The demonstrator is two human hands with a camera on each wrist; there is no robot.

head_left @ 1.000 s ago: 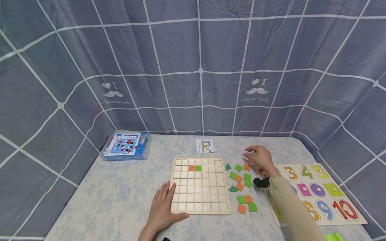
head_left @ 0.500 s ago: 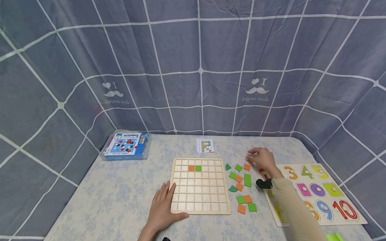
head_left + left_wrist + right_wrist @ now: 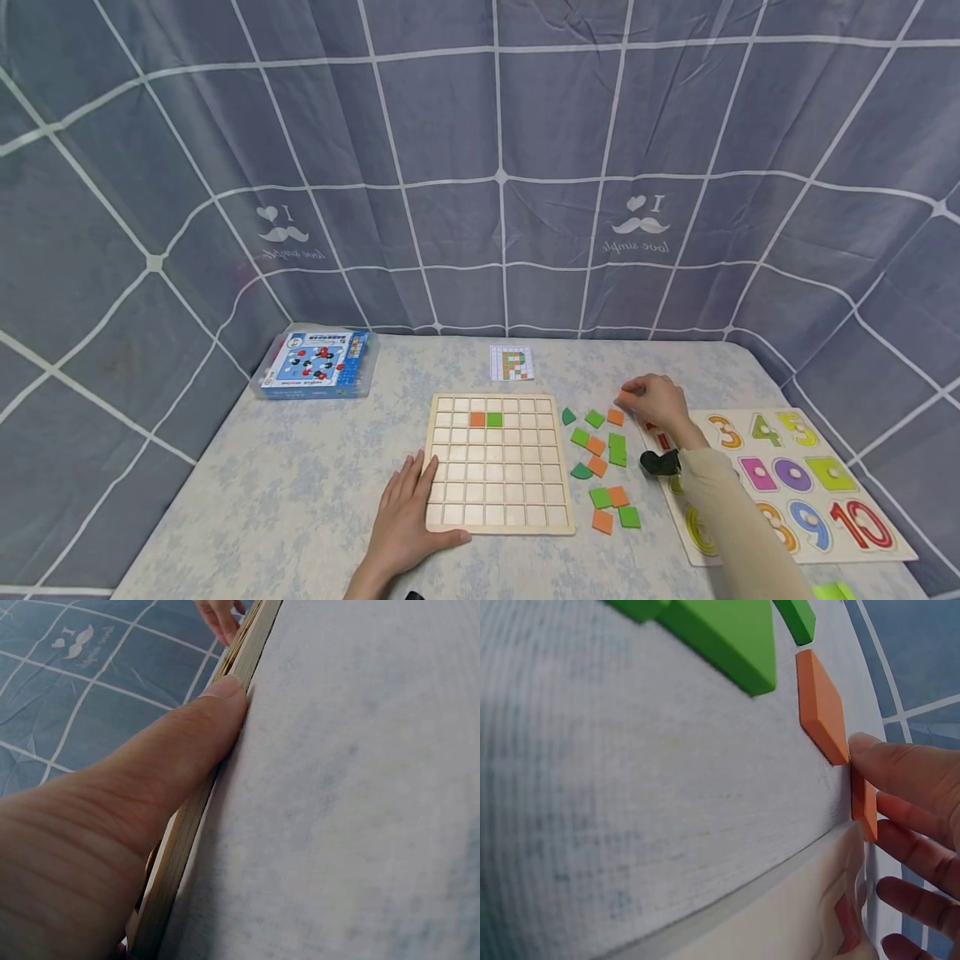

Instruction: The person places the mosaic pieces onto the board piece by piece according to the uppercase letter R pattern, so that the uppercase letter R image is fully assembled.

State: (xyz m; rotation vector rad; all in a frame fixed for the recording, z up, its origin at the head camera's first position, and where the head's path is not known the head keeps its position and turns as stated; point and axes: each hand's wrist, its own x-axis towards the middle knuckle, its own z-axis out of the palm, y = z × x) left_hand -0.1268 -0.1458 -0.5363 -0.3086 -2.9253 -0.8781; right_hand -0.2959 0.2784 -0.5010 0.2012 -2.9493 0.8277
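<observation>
At the far right of the tiles, my right hand pinches an orange square tile between thumb and fingers. In the right wrist view the thumb lies over one end of this orange tile, beside another orange tile. My left hand rests at the near left corner of a wooden grid board, fingers straight along its left side. Its thumb presses the board's near edge. One orange square and one green square sit side by side in the grid.
Several green and orange tiles lie right of the board. A pattern card lies behind it. To the right is a number puzzle board, partly under the right arm. A boxed kit stands at the back left.
My right hand has moved slightly right, and its thumb and fingers have closed on the orange tile. The left hand stays in place on the board.
</observation>
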